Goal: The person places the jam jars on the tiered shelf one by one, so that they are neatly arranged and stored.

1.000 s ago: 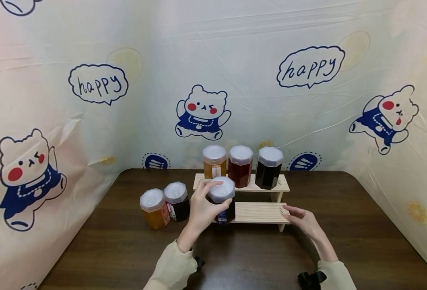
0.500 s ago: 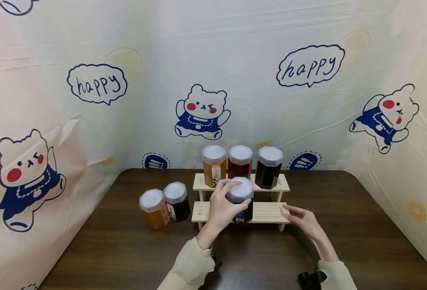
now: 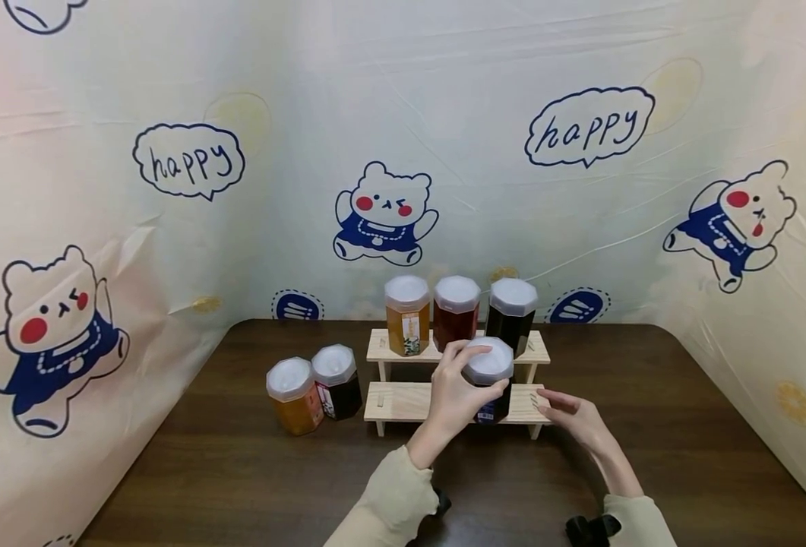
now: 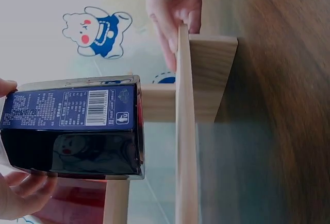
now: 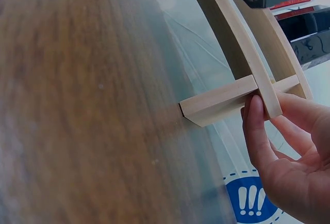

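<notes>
My left hand (image 3: pixel 452 395) grips a dark octagonal jar (image 3: pixel 490 363) near its white lid, thumb on one side and fingers on the other. A blue label with a barcode shows on this jar (image 4: pixel 98 152) in the left wrist view. A gap separates its base from the lower board (image 4: pixel 186 157) of a two-tier wooden rack (image 3: pixel 399 401). At the rack's right end, my right hand (image 3: pixel 583 427) pinches the lower board's tip between thumb and fingers, clearly seen in the right wrist view.
On the upper tier stand an amber jar (image 3: pixel 403 325), a red jar (image 3: pixel 453 325) and another dark jar (image 3: pixel 509 323). Left of the rack, an orange jar (image 3: pixel 296 412) and a dark jar (image 3: pixel 341 396) stand on the brown table (image 3: pixel 238 486). A printed curtain (image 3: pixel 293 228) hangs behind.
My left hand has carried the dark jar rightward along the lower tier, from its left part toward its right end. The right hand stays at the board's end.
</notes>
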A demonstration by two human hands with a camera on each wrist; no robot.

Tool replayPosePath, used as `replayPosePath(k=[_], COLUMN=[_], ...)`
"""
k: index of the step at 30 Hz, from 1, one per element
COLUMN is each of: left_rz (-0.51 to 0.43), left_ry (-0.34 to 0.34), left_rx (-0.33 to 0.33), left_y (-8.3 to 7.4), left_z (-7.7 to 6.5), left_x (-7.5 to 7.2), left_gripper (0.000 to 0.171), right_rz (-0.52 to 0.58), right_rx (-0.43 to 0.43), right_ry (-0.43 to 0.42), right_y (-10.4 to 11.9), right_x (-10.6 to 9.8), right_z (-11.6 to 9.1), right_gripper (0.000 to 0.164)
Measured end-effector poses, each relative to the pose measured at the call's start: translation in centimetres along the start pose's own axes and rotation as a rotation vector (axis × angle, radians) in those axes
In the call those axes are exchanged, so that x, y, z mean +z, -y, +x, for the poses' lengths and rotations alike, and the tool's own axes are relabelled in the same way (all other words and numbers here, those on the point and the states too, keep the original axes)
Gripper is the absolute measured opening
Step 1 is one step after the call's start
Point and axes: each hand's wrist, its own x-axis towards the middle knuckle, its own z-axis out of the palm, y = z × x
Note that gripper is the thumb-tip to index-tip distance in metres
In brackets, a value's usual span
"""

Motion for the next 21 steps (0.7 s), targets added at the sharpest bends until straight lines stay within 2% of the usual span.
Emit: replayPosePath(k=[13, 21], left_rz=[0.041, 0.062], left_ry=[0.021, 0.034], left_rx=[0.015, 0.023], left_y=[0.1, 0.5], left_z=[0.2, 0.1], left_x=[2.5, 3.5], left_gripper=[0.042, 0.043], right_rz=[-0.050, -0.019], right_rx=[-0.008, -0.024], right_ry=[0.010, 0.027], right_y=[-0.1, -0.1], right_x=[-0.2, -0.2], right_z=[-0.1, -0.3], right_gripper=[0.051, 0.048])
